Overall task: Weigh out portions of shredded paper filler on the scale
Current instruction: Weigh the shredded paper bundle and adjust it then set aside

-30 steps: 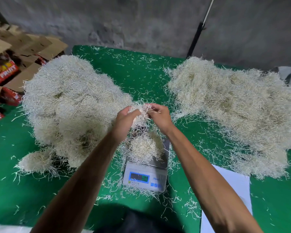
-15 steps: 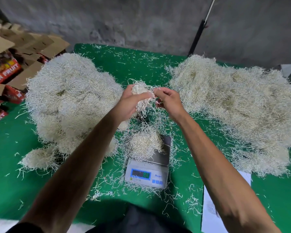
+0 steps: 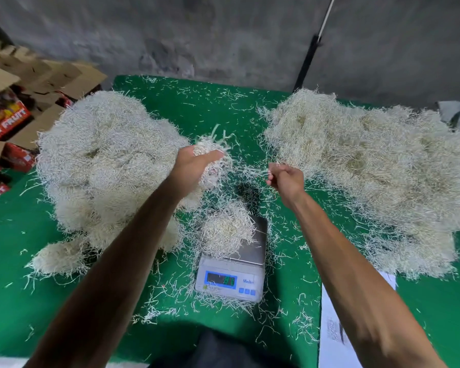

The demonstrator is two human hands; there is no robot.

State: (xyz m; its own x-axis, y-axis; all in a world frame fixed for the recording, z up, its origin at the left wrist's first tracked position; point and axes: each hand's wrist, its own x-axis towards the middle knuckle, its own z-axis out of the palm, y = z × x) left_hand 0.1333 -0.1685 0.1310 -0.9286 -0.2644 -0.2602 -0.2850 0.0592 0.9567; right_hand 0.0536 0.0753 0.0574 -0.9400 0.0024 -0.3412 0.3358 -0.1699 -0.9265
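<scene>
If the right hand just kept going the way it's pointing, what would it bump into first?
Probably the clump of shredded paper gripped by the left hand. The right hand points leftward, pinching a few strands that reach toward that clump. Depth is hard to judge here.

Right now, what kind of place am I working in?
Probably a small packing workshop: big heaps of shredded paper filler on a green table, a digital scale, and stacked fruit cartons beside a bare concrete wall.

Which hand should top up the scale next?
Probably right hand: it pinches just a few strands, fine for trimming weight; left hand holds a bigger clump beyond the scale.
</scene>
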